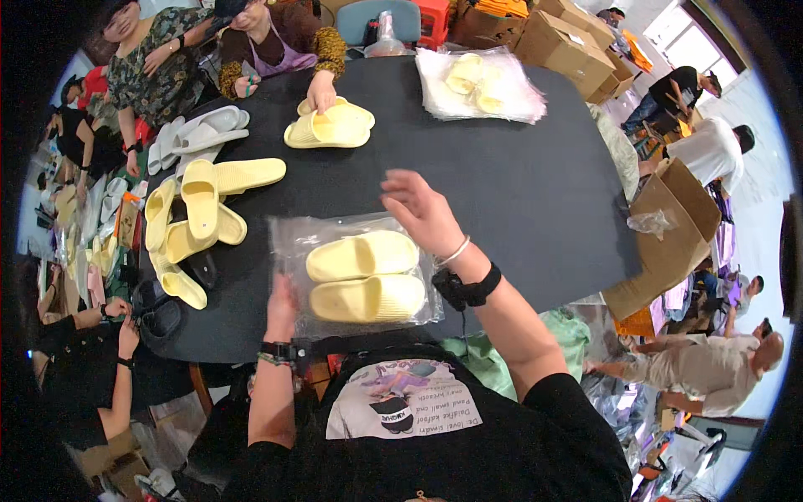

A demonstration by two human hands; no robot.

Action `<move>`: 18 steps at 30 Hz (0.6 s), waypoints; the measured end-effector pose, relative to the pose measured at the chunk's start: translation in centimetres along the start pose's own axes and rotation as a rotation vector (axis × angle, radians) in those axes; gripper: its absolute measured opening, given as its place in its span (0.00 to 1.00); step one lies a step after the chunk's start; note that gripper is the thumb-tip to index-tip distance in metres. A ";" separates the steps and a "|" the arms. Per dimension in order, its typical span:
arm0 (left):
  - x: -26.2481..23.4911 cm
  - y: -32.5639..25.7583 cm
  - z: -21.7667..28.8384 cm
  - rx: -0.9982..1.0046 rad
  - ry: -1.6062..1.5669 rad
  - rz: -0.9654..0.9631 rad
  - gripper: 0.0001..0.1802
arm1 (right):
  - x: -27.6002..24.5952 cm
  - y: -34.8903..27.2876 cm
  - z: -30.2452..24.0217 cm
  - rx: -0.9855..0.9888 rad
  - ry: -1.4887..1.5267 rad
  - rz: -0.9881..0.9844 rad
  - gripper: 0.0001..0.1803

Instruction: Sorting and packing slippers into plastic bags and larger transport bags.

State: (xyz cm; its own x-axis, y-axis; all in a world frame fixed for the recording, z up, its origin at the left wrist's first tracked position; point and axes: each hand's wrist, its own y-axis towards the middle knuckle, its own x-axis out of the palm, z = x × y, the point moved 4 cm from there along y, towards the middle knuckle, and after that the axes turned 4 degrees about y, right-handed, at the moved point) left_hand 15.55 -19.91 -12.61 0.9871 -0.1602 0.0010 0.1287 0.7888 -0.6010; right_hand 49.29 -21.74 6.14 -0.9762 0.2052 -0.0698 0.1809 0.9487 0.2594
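A clear plastic bag (pixel 291 238) with a pair of pale yellow slide slippers (pixel 365 256) inside lies on the black table in front of me. The two slippers rest side by side, toes to the right. At the bag's left edge is my left hand (pixel 283 303), blurred, so I cannot make out whether its fingers grip the plastic. My right hand (pixel 420 213) is raised over the bag's upper right corner, open and holding nothing, fingers stretched to the left.
Loose yellow slippers (pixel 201 201) and grey ones (pixel 209 130) crowd the table's left side. Across from me, a person's hand (pixel 321 90) touches another yellow pair (pixel 330 125). A stack of plastic bags (pixel 523 88) sits at the far right. An open cardboard box (pixel 669 243) stands beyond the right edge.
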 end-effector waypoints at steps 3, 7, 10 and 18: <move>-5.7 -0.6 -0.3 0.046 0.124 0.188 0.44 | -2.2 -2.0 5.2 0.067 -0.451 -0.047 0.11; -5.0 -1.8 1.0 0.007 0.134 0.222 0.40 | -5.2 -7.7 13.2 0.269 -0.716 -0.114 0.13; -5.3 -0.3 0.9 0.137 0.321 0.287 0.36 | -5.1 -10.3 17.9 0.675 -0.366 -0.068 0.14; -6.9 3.9 4.2 0.281 0.348 0.343 0.31 | -0.5 -3.3 19.6 0.458 -0.711 0.031 0.23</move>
State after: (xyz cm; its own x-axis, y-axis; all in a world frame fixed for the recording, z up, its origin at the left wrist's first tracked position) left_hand 9.60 -13.25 -11.63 0.8932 -0.0151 -0.4494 -0.1271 0.9502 -0.2846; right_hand 51.52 -20.26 -13.53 -0.6899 0.1900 -0.6986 0.3866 0.9125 -0.1336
